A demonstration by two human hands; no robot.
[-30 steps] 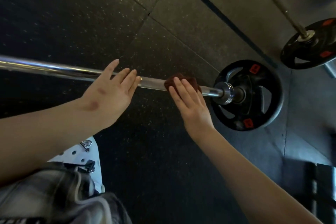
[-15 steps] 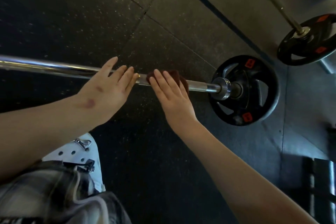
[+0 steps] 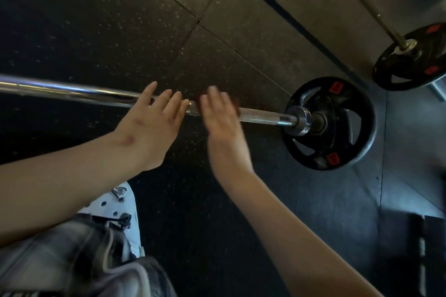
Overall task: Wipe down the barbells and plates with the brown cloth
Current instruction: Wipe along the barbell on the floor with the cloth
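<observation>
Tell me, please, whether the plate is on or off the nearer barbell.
On: the black plate sits on the barbell end, beyond the chrome collar.

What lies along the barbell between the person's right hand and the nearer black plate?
In the head view, only a bare knurled stretch of the barbell runs from the right hand to a chrome collar, which sits just before the plate.

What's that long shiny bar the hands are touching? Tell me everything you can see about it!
The barbell is a long, shiny, metal-looking bar lying level over the dark floor. Toward its right end it looks rough, then comes a silvery collar and a black plate with red labels. The left hand rests flat on it; the right hand presses a blurry brown cloth to it.
</observation>
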